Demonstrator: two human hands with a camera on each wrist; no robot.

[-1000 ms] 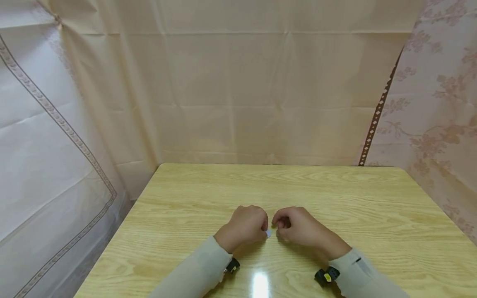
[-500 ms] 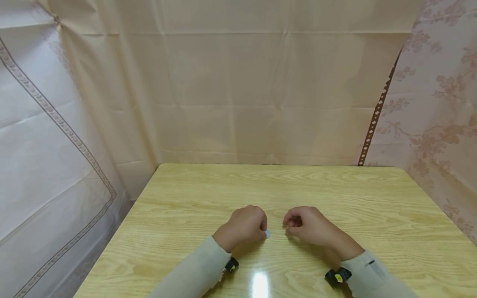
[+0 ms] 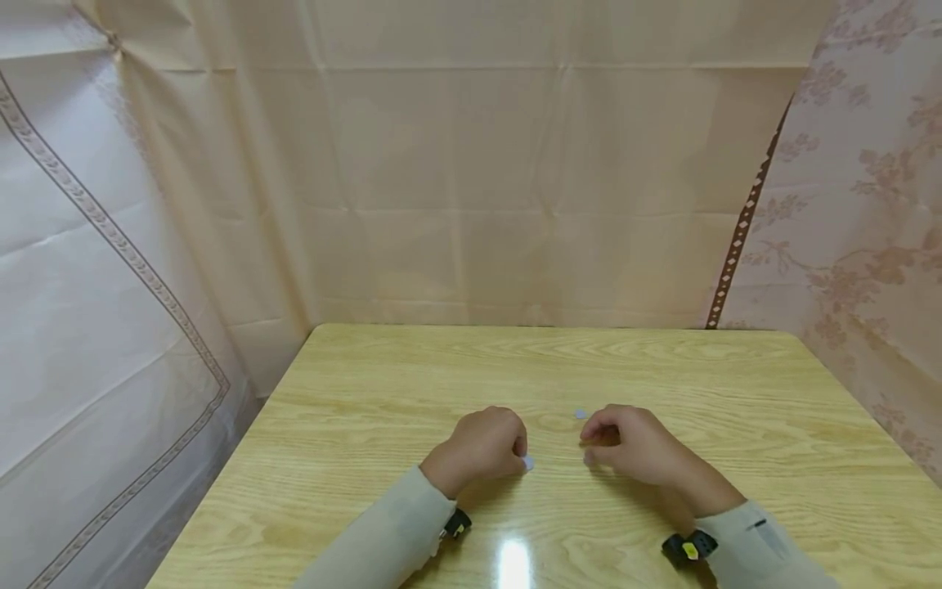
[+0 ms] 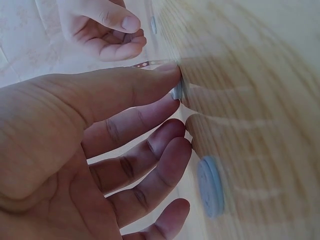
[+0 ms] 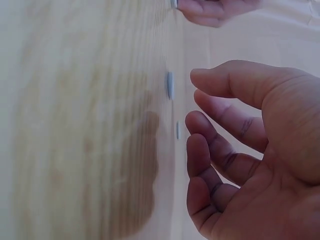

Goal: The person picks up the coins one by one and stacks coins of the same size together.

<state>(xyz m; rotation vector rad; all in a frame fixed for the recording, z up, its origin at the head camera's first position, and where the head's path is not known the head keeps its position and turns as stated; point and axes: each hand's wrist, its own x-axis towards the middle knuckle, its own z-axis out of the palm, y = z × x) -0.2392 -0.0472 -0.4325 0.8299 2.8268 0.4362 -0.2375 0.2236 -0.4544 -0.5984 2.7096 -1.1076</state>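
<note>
My left hand (image 3: 486, 442) pinches a small pale blue disc (image 4: 177, 91) between thumb and index finger, close over the wooden table; the disc's edge shows past the fingertips in the head view. A second, thicker-looking disc (image 4: 211, 187), with a raised ring on its face, lies on the table below the left hand's outer fingers. To the right, my right hand (image 3: 636, 442) hovers low with loosely bent fingers, thumb apart from them, and nothing between. One disc (image 5: 170, 86) lies just off its thumb tip. Another disc (image 3: 580, 415) lies slightly farther back, beside the index finger.
The wood-grain table (image 3: 412, 368) reaches back to a beige cloth (image 3: 456, 196). Patterned cloths hang at left and right. A black band with a yellow mark (image 3: 689, 550) sits at the right wrist, and a similar one (image 3: 456, 523) at the left.
My right hand has moved steadily right, away from the left hand. Two discs near it have come into view. The left hand has hardly moved and still pinches its disc.
</note>
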